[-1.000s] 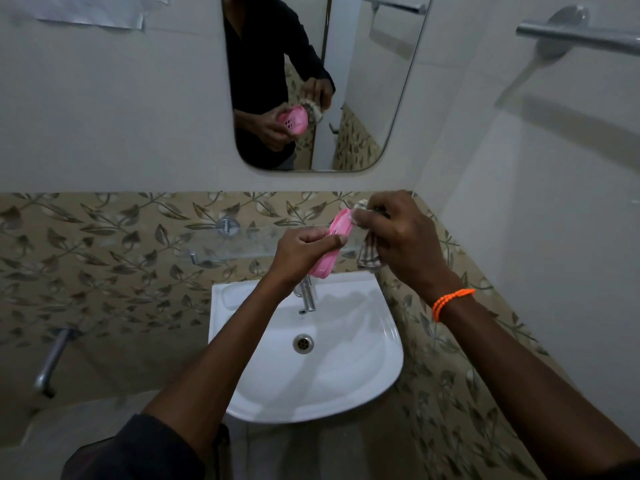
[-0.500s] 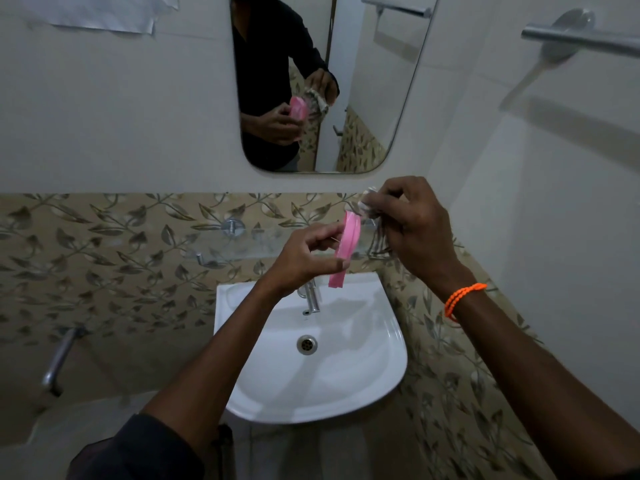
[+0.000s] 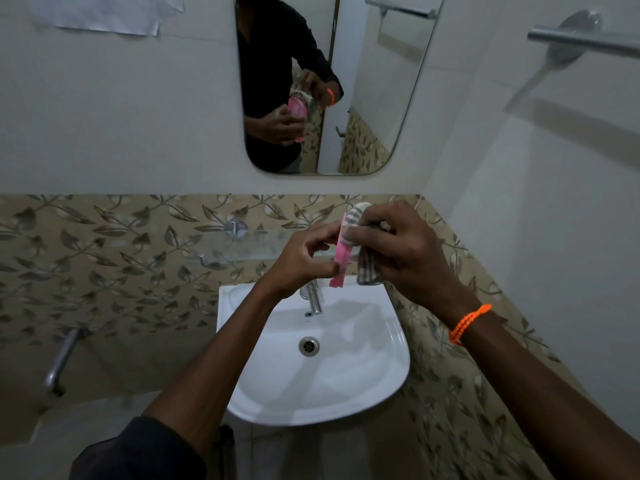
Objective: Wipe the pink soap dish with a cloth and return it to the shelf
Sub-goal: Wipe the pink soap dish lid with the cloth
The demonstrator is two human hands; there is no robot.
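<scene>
**Wiping in hand, shelf still to come**

Above the sink (image 3: 388, 368), the left hand (image 3: 301, 261) pinches the dish (image 3: 341, 261) on edge, fingers curled round its near rim. The right hand (image 3: 405, 251), at 3 o'clock of the dish, grips the cloth (image 3: 356, 218) bunched in curled fingers and presses it on the dish's top end, at 12 o'clock. The mirror (image 3: 381, 98) shows the cloth lying against the dish's inner face.

This looks like the wiping step, partway through; how clean the dish is cannot be told. The glass shelf (image 3: 242, 247) sits at 9 o'clock of the hands, near. Next, I judge, the cloth must work down the dish, then the left hand lays it flat on the shelf.
</scene>
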